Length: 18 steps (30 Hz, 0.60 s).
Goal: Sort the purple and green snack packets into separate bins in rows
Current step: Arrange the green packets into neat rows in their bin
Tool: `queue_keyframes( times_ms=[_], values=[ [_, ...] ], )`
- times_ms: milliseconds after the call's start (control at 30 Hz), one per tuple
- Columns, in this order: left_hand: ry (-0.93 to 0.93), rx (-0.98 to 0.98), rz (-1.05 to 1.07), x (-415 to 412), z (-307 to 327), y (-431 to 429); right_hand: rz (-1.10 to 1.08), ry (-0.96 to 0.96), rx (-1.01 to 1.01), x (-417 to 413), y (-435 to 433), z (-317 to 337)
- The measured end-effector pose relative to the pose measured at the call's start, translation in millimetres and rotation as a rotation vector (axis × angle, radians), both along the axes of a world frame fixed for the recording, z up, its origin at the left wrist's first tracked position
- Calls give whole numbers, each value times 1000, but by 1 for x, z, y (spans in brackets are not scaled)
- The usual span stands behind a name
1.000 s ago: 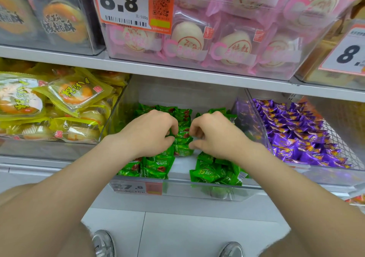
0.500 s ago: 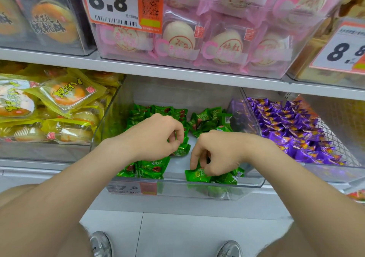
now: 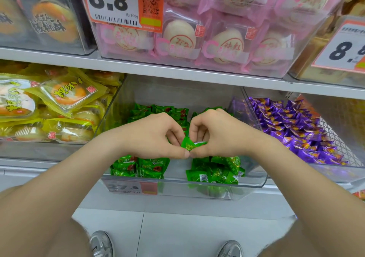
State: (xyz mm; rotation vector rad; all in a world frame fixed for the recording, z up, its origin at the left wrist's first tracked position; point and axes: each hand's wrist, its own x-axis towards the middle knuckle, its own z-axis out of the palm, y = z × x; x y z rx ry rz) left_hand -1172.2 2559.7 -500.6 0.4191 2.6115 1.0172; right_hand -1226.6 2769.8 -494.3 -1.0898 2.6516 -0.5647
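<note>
Head: left hand (image 3: 156,136), right hand (image 3: 219,134) pinch crinkly green packet (image 3: 190,144) (glossy).

Middle bin (image 3: 177,184): open-topped at front, capped behind by the shelf (image 3: 177,72) above. Clear side walls (image 3: 110,115) close left and right. Bare floor strip (image 3: 177,169) between two rows of green packets (image 3: 140,167). Left hand (image 3: 152,136) and right hand (image 3: 219,134), pinching one green packet (image 3: 190,144), block the centre. Purple packets (image 3: 292,130) heaped beyond the right wall.

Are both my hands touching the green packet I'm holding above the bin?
Touching. The head view shows the left hand and right hand both pinching the green packet at its edges, with no gap visible.
</note>
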Motion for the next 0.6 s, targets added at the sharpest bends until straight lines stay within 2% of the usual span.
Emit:
queue_keyframes(
  times_ms=[100, 233, 400, 467, 600],
  values=[
    [14, -2, 30, 1, 3, -4, -28, -197, -101, -1, 2, 2],
    [17, -45, 60, 0, 4, -9, -22, -355, -110, -10, 6, -3],
    [160, -321, 92, -2, -8, -15, -32, -59, 47, -14, 6, -14],
    [192, -428, 105, -4, -13, -19, -21, -3, 80, -9, 0, -20],
    [206, -521, 88, -7, -18, -23, 12, 154, 167, -1, -14, -36]
  ],
)
